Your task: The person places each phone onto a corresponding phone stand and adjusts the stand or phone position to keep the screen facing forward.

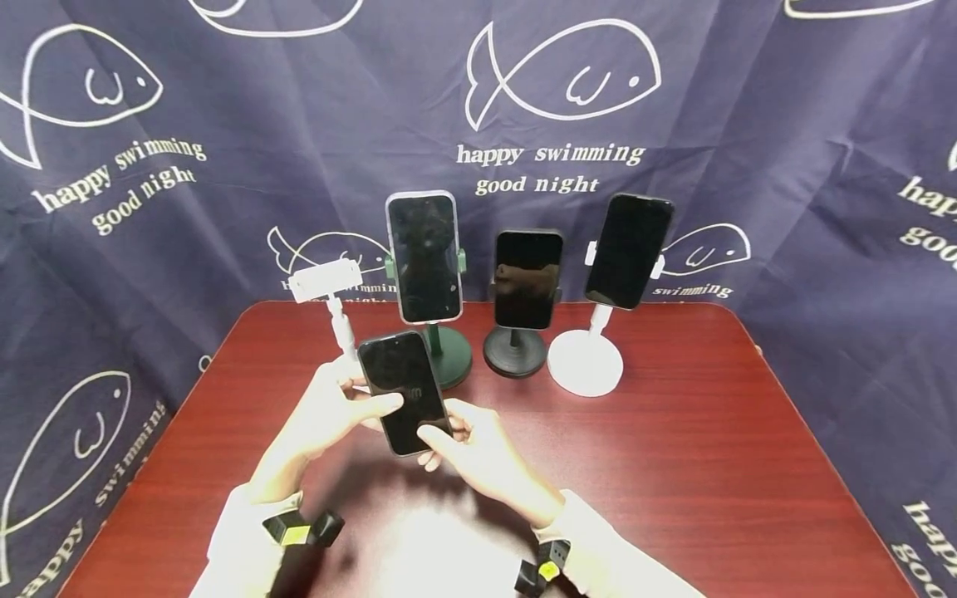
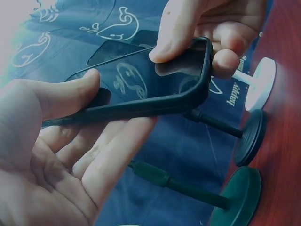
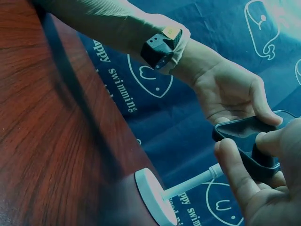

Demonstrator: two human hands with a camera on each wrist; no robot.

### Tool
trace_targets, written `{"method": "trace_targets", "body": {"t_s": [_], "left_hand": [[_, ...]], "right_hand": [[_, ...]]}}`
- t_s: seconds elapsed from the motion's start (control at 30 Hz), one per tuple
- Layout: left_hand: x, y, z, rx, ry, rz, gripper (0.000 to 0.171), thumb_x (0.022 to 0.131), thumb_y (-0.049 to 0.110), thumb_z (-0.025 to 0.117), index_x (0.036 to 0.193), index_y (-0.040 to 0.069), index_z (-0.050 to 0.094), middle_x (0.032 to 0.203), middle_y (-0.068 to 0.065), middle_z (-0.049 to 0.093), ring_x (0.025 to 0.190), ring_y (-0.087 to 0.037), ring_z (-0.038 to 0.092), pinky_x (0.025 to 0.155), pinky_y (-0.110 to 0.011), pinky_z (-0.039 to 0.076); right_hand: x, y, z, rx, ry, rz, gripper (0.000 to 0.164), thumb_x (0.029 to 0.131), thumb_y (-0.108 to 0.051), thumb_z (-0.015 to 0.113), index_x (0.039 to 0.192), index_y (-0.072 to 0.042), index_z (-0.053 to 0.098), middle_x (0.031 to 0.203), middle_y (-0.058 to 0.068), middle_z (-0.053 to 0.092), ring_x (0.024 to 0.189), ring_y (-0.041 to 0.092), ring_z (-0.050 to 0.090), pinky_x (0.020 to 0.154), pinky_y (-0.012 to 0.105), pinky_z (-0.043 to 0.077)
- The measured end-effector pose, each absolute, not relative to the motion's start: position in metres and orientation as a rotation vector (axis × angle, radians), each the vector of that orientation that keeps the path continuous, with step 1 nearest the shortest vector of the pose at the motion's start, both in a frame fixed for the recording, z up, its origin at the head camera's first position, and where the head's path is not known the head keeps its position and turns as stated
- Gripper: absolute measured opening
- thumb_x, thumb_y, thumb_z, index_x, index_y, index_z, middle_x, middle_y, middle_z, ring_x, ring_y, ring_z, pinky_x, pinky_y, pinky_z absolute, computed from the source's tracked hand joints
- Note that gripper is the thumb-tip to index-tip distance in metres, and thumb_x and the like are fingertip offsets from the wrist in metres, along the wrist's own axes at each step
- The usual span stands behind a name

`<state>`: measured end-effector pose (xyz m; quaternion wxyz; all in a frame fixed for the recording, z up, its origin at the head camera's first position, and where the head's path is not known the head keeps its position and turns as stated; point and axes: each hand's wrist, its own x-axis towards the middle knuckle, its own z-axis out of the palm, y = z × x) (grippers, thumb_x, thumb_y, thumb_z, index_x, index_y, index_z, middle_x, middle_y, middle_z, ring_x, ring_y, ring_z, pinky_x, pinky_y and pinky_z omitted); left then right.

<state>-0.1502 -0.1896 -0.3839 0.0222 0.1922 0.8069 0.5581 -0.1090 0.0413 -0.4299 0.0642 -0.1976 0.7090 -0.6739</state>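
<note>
A black smartphone (image 1: 404, 370) is held above the table, tilted, with its dark screen facing up. The left hand (image 1: 338, 409) grips its left edge, thumb across the screen and fingers underneath. At the lower right corner, the right hand (image 1: 482, 455) pinches the phone, its thumb on the glass. The left wrist view shows the phone's thick black side (image 2: 146, 106) between both hands. Behind the left hand stands a white phone stand (image 1: 326, 281) with no phone in its clamp; its base is hidden in the head view but its white round base (image 3: 153, 197) shows in the right wrist view.
Along the back of the red-brown table (image 1: 695, 432), a green stand (image 1: 451, 357), a black stand (image 1: 514, 353) and a white stand (image 1: 586, 363) each bear a phone. A dark blue fish-print cloth (image 1: 419, 100) hangs close behind and beside the table.
</note>
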Motion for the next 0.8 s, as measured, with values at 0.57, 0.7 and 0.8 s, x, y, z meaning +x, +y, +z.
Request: {"method": "trace_targets", "body": {"t_s": [0.57, 0.7, 0.8], "left_hand": [[-0.142, -0.196, -0.372, 0.488, 2.488, 1.732, 0.026, 0.094, 0.02, 0.076, 0.118, 0.01, 0.071, 0.101, -0.006, 0.077, 0.082, -0.013, 0.075, 0.075, -0.037, 0.063], [-0.139, -0.205, -0.363, 0.524, 2.642, 1.655, 0.022, 0.096, 0.021, 0.073, 0.114, 0.009, 0.068, 0.099, -0.007, 0.077, 0.08, -0.011, 0.074, 0.073, -0.033, 0.062], [-0.137, -0.211, -0.358, 0.603, 2.767, 1.594, 0.019, 0.097, 0.017, 0.072, 0.113, 0.008, 0.068, 0.095, -0.006, 0.077, 0.081, -0.01, 0.074, 0.071, -0.024, 0.058]], "right_hand": [[-0.115, 0.03, -0.405, -0.658, 2.233, -2.109, 0.015, 0.097, -0.013, 0.071, 0.111, -0.006, 0.069, 0.083, 0.019, 0.076, 0.063, 0.023, 0.074, 0.068, 0.035, 0.061], [-0.121, 0.024, -0.391, -0.671, 2.255, -2.117, 0.013, 0.097, -0.013, 0.071, 0.108, -0.006, 0.066, 0.08, 0.017, 0.075, 0.064, 0.022, 0.075, 0.068, 0.033, 0.062], [-0.125, 0.022, -0.384, -0.676, 2.279, -2.123, 0.012, 0.097, -0.013, 0.071, 0.105, -0.008, 0.064, 0.079, 0.015, 0.075, 0.065, 0.019, 0.075, 0.067, 0.032, 0.061]]}}
